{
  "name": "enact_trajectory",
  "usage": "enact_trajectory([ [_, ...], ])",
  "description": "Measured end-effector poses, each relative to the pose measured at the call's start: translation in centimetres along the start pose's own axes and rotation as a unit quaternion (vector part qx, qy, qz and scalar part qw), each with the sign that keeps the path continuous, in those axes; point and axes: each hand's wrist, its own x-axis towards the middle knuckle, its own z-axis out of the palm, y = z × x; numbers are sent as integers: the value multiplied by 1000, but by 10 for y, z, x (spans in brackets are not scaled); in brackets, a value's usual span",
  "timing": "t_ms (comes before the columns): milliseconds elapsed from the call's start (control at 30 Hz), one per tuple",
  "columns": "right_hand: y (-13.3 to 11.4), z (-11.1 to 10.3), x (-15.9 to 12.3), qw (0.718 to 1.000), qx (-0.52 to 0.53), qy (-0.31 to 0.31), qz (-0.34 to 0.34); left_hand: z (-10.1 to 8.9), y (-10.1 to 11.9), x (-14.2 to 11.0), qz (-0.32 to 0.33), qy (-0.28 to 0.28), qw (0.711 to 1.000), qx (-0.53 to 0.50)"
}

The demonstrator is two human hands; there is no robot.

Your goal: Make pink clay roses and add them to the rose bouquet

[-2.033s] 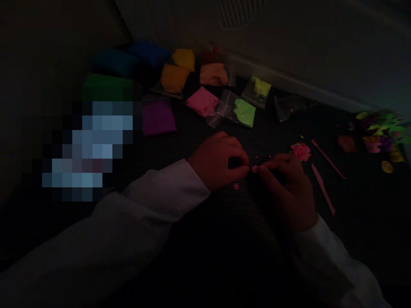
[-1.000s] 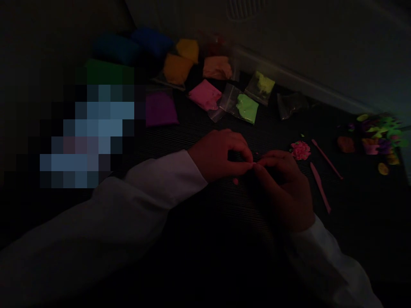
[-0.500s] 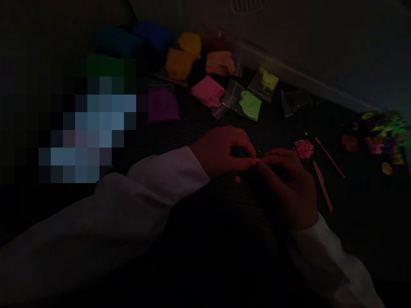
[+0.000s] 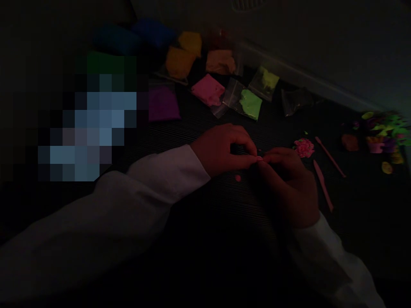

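Between my fingertips is a small piece of pink modelling clay (image 4: 259, 158). My left hand (image 4: 224, 147) pinches it from the left, thumb and forefinger together. From the right, the thumb and fingers of my right hand (image 4: 290, 184) close on the same piece, partly covering it. A little pink clay disc (image 4: 238, 178) lies on the dark table below my left hand. Just past my right hand rests a pink clay flower (image 4: 304, 148) with many petals and bits of green at its edge. Two slim pink modelling tools, one upper (image 4: 330, 157) and one lower (image 4: 323, 185), lie beside it.
Bags of coloured clay line the back, among them purple (image 4: 163, 102), pink (image 4: 208, 90), green (image 4: 251, 104) and orange (image 4: 180, 63). Several small clay pieces (image 4: 382, 137) cluster at the far right, near a brown lump (image 4: 349, 143). A blurred-out patch (image 4: 96, 128) covers the left side.
My fingertips have parted slightly, so more of the pink clay shows between them. Both hands otherwise stay almost in place.
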Motion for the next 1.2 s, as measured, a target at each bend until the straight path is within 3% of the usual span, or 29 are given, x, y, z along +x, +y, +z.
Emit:
enact_trajectory([
  [467, 2, -1, 0, 1000, -15, 3, -7, 3, -1, -1, 7, -2, 1000, 24],
  [700, 6, -2, -1, 998, -59, 23, 9, 7, -5, -1, 23, 32, 996, 76],
  [900, 8, 1, -1, 993, -116, 12, 4, 8, -6, -1, 13, 13, 994, 104],
  [1200, 10, 3, 2, 992, -123, 7, -11, 9, -7, -1, 25, 9, 993, 115],
])
